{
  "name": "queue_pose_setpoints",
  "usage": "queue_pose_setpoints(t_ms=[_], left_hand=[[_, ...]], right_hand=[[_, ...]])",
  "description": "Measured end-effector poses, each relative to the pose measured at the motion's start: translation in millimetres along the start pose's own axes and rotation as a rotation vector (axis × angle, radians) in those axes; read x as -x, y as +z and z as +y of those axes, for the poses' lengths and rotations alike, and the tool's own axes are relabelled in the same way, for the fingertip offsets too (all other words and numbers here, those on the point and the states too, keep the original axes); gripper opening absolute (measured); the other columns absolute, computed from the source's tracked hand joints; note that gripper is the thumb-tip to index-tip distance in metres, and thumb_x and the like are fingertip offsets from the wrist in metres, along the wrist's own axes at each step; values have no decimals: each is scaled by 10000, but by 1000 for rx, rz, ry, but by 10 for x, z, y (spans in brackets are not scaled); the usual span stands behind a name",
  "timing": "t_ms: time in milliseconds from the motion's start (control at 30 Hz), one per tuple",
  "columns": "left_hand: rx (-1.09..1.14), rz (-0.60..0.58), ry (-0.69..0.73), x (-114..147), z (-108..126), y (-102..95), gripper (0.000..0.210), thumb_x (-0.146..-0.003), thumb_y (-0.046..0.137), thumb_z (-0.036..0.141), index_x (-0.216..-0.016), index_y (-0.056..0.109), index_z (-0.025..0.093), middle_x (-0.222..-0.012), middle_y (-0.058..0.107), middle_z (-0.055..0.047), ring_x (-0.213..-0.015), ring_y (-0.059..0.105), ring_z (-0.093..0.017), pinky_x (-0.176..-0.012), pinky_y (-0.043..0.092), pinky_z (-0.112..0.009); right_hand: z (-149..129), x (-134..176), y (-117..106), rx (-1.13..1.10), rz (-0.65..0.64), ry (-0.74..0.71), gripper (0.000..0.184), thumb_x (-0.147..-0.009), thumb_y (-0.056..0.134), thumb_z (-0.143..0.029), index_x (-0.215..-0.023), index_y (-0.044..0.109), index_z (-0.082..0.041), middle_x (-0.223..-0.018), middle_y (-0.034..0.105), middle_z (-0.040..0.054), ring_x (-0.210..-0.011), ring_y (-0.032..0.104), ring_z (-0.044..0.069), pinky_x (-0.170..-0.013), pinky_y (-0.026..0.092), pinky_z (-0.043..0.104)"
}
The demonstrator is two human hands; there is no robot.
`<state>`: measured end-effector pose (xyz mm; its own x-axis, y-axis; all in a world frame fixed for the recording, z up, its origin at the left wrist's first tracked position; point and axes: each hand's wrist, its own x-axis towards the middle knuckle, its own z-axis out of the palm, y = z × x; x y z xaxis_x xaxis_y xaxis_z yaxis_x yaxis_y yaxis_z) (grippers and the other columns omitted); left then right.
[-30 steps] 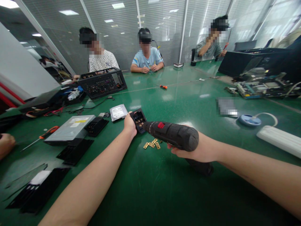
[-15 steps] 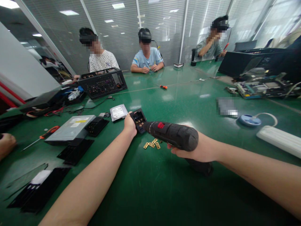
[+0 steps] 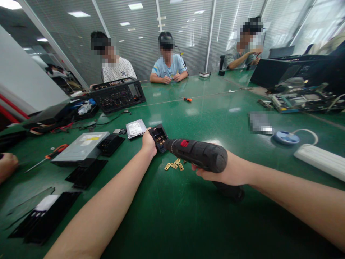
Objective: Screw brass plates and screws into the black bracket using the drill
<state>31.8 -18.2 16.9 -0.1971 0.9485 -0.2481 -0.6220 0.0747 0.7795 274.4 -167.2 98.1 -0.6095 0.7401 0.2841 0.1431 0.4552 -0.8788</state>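
Observation:
My left hand (image 3: 148, 143) is closed on the left side of a small black box-like part (image 3: 159, 137), tilted up so its open face with brass-coloured pieces inside shows. Wrapped round the grip of a black cordless drill (image 3: 198, 154) with a red switch is my right hand (image 3: 229, 169). The drill's nose points left and meets the lower right of the black part; its very tip is hidden. Several small brass plates (image 3: 174, 165) with holes lie on the green table (image 3: 172, 208) just below. A hard drive (image 3: 135, 128) rests left of the black part.
An optical drive (image 3: 82, 147), a screwdriver (image 3: 55, 151) and black plastic panels (image 3: 51, 217) lie at left, beside another person's hand (image 3: 8, 166). Across the table are several people, a computer case (image 3: 118, 95) and a small orange screwdriver (image 3: 188, 99). A circuit board (image 3: 307, 98) and white power strip (image 3: 323, 160) lie right.
My hands, the drill and the black part hold almost the same position. At the far right, a person's raised hand has come down from the face.

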Motion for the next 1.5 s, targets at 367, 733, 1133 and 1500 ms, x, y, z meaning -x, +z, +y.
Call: queue_pose_setpoints(t_ms=[367, 733, 1133, 1500], left_hand=[[-73, -2, 14, -1, 13, -7, 168, -787, 524, 311, -757, 631, 185, -595, 627, -46, -545, 638, -231, -588, 563, -364], [-41, 87, 99, -6, -31, 3, 116, -763, 543, 282, -669, 545, 213, -542, 559, 13, -468, 572, -184, -580, 558, -335], [11, 111, 139, -12, -59, 8, 165, -757, 646, 320, -671, 554, 214, -549, 555, 37, -497, 584, -162, -570, 520, -274], [-18, 82, 140, -41, -115, -45, 136, -727, 636, 303, -694, 537, 216, -540, 540, 60, -471, 568, -150, -538, 482, -256]], right_hand=[[25, 43, 26, 297, 73, 137, 248, -842, 762, -421, -882, 698, -185, -770, 734, 43, -705, 693, 220, -683, 587, 338], [21, 52, 20, 273, -17, 119, 297, -874, 768, -451, -1075, 741, -235, -926, 769, 47, -983, 716, 278, -872, 596, 381], [-47, 37, -16, 281, 1, 156, 331, -898, 709, -440, -1119, 705, -193, -874, 747, 46, -773, 695, 222, -669, 554, 319], [-93, 158, 82, 350, -130, 152, 737, -837, 771, -285, -1505, 499, -135, -1000, 798, 100, -838, 750, 277, -726, 555, 336]])
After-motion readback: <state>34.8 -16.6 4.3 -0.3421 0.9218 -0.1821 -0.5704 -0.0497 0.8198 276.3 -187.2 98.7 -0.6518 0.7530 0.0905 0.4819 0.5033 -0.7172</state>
